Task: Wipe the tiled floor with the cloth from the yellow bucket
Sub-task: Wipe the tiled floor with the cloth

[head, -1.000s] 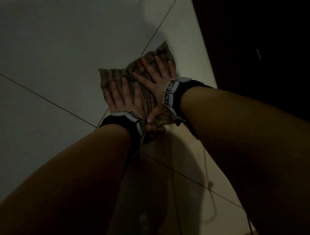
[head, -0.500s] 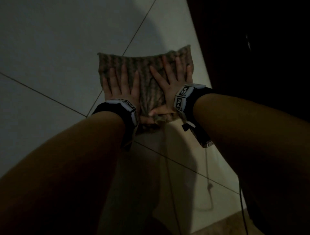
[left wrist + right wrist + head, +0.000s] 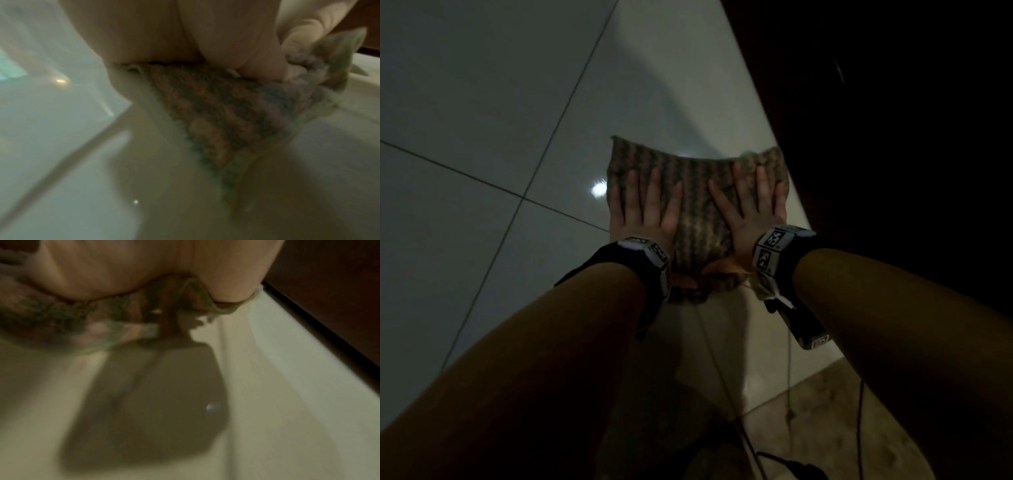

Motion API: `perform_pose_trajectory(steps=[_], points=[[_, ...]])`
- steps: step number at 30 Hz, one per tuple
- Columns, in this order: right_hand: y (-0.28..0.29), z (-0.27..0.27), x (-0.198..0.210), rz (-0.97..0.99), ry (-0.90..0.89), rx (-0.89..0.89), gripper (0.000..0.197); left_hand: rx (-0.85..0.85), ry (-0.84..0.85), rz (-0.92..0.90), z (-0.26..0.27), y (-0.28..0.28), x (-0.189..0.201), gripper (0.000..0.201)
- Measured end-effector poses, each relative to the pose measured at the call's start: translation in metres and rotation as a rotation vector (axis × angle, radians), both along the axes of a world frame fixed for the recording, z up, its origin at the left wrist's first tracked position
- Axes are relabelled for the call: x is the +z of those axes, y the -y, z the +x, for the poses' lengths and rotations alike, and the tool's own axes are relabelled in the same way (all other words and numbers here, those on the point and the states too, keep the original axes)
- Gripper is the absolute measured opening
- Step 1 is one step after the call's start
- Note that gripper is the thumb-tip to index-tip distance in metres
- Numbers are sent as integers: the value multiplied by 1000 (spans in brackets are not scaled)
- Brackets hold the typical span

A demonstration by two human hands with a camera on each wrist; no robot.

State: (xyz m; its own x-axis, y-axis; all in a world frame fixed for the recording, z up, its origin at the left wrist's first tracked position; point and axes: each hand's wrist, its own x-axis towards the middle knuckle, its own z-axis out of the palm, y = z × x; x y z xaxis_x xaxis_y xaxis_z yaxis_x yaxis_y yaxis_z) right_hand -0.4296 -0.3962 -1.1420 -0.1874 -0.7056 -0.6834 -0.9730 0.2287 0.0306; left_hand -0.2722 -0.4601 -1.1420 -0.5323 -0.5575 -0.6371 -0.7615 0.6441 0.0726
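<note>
Underhand, ribbed knitted cloth (image 3: 697, 205), glossy tiles (image 3: 482, 102)

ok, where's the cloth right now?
Head view, centre: the cloth lies flat on the tiled floor, pressed under the left hand and right hand, its right edge beside the dark furniture.
</note>
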Motion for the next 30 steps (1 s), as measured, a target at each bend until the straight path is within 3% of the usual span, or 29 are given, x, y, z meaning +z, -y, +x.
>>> perform_pose_trajectory(steps=[8, 20, 30], points=[[-82, 10, 6, 74, -8, -95, 135, -162, 74, 73, 6, -71, 10, 135], [-173, 39, 14, 212, -1, -206, 132, -517, 64, 26, 22, -113, 3, 131], [-196, 61, 11, 216, 17, -234, 133, -532, 30, 22, 42, -136, 2, 112]])
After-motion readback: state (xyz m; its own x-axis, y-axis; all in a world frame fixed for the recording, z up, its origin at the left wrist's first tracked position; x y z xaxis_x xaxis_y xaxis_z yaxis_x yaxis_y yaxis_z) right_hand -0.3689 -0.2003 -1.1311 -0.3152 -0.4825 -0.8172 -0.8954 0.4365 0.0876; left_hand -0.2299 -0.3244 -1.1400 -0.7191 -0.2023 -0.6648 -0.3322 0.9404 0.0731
